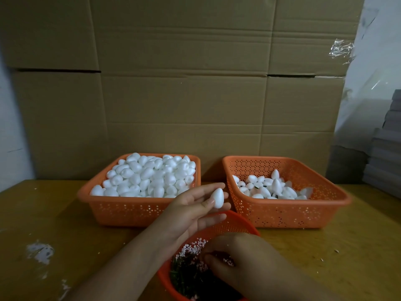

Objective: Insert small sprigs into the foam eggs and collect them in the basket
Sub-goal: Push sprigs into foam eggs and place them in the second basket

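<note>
The left hand (195, 205) is held up with the palm showing and the fingers nearly straight, pointing to the right — the thumb presses something small and white against them. Its bare arm runs down to the bottom left. The right hand (236, 257) sits lower, back up, fingers curled down — the fingertips are bunched together.

Cardboard wall (184, 94), perhaps stacked boards (388, 148) right.

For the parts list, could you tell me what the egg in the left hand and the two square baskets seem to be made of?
Egg: looks like white foam, matte with a faintly grainy surface. Left basket and right basket: apparently orange moulded plastic, slightly glossy, walls pierced with small patterned holes.
</note>
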Demonstrator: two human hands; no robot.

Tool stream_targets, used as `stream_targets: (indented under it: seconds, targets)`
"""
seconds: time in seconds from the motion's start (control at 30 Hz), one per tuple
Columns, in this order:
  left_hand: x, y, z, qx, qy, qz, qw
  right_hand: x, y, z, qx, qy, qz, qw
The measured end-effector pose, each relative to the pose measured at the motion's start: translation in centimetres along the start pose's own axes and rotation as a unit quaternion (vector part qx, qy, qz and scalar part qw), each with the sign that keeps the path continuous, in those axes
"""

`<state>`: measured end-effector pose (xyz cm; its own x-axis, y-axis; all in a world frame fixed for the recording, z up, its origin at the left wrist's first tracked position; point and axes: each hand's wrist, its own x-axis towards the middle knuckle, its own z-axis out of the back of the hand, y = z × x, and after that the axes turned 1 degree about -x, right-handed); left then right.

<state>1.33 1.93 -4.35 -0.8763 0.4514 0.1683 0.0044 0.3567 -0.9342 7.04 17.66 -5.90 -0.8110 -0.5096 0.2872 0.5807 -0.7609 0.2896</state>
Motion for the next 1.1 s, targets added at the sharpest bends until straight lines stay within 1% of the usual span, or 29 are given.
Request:
stream_targets:
  seconds: [0.2, 0.43, 0.53, 0.83, 1.1]
  targets:
    - [-0.10, -0.27, -0.14, -0.007, 0.022, -0.005, 1.000, -0.04, 0.09, 0.15, 0.002, 0.003, 0.003, 1.000]
    - [-0.09, -0.25, -0.19, -0.047, 0.015, -0.009, 0.999, -0.10, 0.09, 0.15, -0.001, 0.000, 0.002, 1.000]
    - [-0.12, -0.26, -0.22, -0.033, 0.015, -0.015, 0.999, -0.07, 0.10, 0.13, 0.002, -0.001, 0.003, 1.000]
    - [-0.06, -0.18, -0.25, 0.006, -0.021, -0.038, 0.999, -0.15, 0.23, 0.23, -0.003, -0.008, 0.008, 1.000]
    - [0.07, -0.51, -0.48, 0.012, -0.042, -0.019, 0.999, -0.09, 0.16, 0.15, -0.003, -0.007, 0.009, 1.000]
